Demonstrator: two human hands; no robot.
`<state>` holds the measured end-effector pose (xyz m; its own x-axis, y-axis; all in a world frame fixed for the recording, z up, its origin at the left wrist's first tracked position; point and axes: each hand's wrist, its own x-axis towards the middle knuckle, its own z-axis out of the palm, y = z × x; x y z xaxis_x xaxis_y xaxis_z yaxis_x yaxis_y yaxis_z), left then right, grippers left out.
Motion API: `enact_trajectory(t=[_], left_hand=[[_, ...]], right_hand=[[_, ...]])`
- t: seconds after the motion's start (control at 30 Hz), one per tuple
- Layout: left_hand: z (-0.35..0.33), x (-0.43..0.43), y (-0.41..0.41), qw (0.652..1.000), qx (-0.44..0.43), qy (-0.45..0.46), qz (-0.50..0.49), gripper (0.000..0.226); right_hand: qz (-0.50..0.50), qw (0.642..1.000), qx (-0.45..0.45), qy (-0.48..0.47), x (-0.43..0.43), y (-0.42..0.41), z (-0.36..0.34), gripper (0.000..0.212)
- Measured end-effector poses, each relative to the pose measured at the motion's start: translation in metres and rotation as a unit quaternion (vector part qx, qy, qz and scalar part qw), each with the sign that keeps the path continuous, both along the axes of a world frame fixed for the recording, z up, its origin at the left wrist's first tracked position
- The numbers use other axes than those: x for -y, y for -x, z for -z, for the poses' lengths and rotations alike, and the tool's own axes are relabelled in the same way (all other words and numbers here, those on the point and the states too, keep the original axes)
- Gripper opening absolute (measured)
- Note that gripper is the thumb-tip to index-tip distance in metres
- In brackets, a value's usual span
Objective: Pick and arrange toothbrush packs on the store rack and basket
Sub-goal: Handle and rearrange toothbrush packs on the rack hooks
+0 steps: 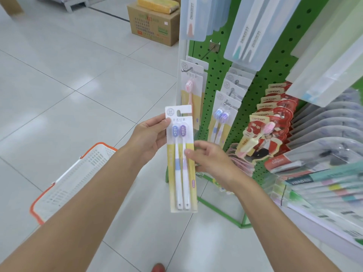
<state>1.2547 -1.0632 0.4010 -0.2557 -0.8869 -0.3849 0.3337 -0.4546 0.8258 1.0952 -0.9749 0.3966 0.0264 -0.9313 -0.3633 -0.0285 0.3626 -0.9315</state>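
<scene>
The green pegboard rack [245,122] fills the right of the view and carries hanging toothbrush packs on several hooks, including a matching blue-and-purple twin pack [221,122] and a pink pack [190,89]. One hook [213,48] near the top appears bare. The white basket with orange rim [74,181] stands on the tiled floor at the lower left; its contents cannot be determined from this angle.

The twin toothbrush pack [181,160] is held upright in front of the rack, clear of both rack and basket. The left hand [149,137] grips its upper left edge, thumb on the card. The right hand [209,160] grips its right edge at mid-height.

Status: the pick step is complete for this pack. Placement remains outstanding; the hang slot at its top is not yet on any hook.
</scene>
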Motion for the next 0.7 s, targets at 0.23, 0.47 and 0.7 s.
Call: enact_trajectory(t=[0.23, 0.47, 0.7], left_hand=[[0.007, -0.006, 0.008, 0.998, 0.059, 0.02, -0.024, 0.027], [0.019, -0.035, 0.022, 0.978, 0.14, 0.055, 0.142, 0.034], [0.033, -0.026, -0.006, 0.992, -0.012, -0.109, 0.061, 0.054]], right_hand=[[-0.01, 1.0, -0.016, 0.003, -0.011, 0.001, 0.011, 0.014], [-0.028, 0.937, -0.335, 0.094, -0.015, -0.025, 0.026, 0.021], [-0.018, 0.99, -0.135, -0.02, -0.03, -0.016, 0.045, 0.035]])
